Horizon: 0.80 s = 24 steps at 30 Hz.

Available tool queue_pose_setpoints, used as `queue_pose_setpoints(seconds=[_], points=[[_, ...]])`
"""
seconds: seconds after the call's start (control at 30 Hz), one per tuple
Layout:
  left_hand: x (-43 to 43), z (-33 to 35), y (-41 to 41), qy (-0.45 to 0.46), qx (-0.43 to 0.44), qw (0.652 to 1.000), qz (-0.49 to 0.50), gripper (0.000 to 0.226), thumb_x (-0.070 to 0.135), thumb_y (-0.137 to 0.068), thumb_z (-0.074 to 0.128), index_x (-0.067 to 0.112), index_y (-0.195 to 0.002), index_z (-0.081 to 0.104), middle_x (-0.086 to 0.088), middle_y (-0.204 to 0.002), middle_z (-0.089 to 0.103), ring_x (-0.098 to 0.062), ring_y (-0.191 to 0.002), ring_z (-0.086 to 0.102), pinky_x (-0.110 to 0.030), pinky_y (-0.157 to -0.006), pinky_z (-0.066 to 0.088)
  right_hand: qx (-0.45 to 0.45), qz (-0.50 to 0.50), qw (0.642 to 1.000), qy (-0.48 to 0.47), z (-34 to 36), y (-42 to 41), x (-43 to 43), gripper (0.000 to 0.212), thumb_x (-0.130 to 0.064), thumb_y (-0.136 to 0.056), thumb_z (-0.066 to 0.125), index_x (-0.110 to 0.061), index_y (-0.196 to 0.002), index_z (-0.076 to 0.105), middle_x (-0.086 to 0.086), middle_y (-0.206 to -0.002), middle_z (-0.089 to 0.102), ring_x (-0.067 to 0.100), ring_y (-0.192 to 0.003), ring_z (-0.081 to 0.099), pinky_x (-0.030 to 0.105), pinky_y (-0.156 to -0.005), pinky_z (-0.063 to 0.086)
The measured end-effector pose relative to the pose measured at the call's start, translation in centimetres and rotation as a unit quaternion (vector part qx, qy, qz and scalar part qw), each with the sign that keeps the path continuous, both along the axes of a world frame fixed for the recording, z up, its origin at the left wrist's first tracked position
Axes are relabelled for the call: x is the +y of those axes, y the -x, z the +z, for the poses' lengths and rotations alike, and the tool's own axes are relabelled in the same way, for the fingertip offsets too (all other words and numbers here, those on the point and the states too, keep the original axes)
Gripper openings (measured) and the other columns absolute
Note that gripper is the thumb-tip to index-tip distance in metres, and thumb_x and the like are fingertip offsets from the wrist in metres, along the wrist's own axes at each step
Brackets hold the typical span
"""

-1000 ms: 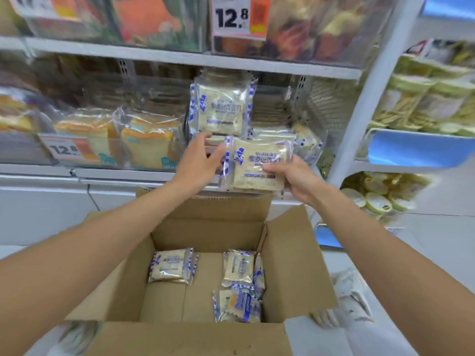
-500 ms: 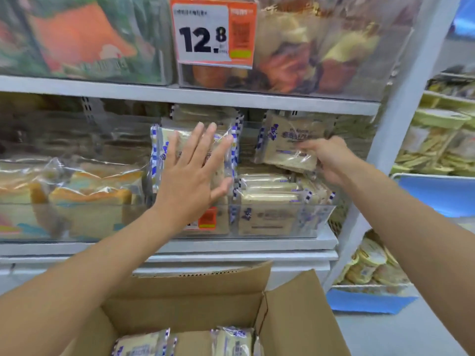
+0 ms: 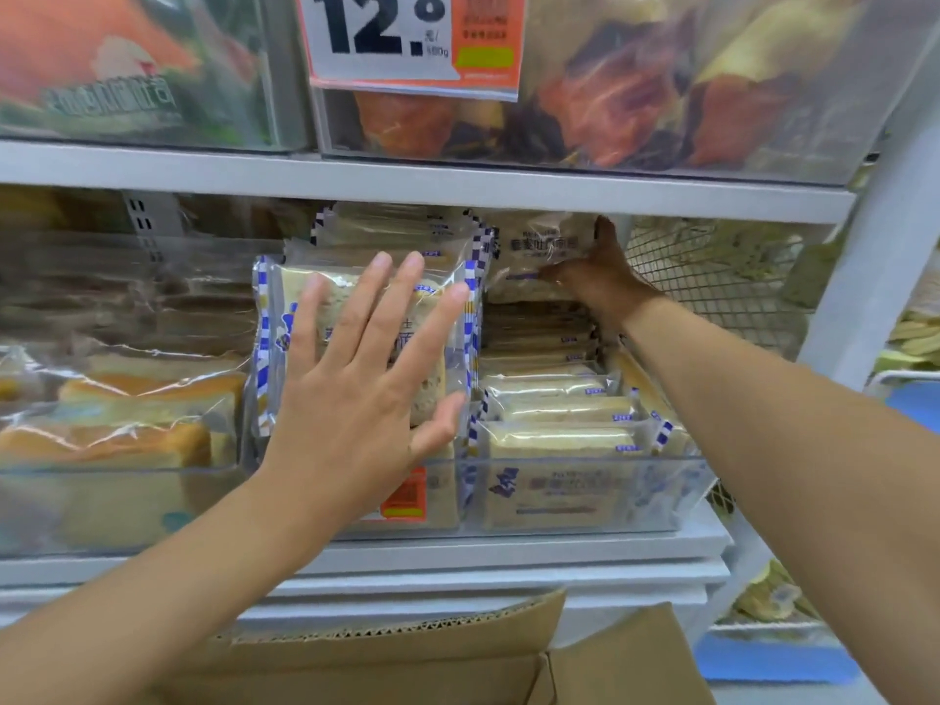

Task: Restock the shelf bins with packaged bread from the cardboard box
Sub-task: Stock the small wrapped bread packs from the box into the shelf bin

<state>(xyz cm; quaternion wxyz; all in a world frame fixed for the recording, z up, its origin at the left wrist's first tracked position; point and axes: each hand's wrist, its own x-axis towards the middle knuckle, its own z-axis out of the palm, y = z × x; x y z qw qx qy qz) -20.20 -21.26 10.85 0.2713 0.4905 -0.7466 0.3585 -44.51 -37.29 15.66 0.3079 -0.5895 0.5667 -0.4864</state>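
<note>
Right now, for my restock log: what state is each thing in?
left hand, open, flat against the upright packet
right hand, gripping the top packet
upright packet, standing on edge, facing out
top packet, held above the flat stack
flat stack, fills the clear bin
cardboard box, flaps open

The one head camera (wide-angle) faces the shelf [image 3: 407,185] straight on from close up, with the cardboard box [image 3: 458,658] at its lower edge.

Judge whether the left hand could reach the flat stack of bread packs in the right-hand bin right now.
Probably yes. The left hand lies flat on an upright pack just beside the stack, whose front is open; only the right hand, holding the top pack, crowds it.
</note>
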Motion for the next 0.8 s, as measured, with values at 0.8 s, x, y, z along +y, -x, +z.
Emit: queue_pose_setpoints(seconds=[0.8], points=[[0.1,0.1,0.1,0.014,0.010,1.000,-0.003,0.069,0.050,-0.091,0.042,0.021,-0.152,0.028,-0.013,-0.157,0.029,-0.029,-0.146,0.025,-0.057,-0.117,0.012,0.382,-0.050,0.909,0.159,-1.6,-2.1,-1.6,0.101,-0.053,-0.071,0.078,-0.027,-0.152,0.023,0.010,-0.162,0.003,0.036,-0.149,-0.007,0.053,-0.121,0.008]])
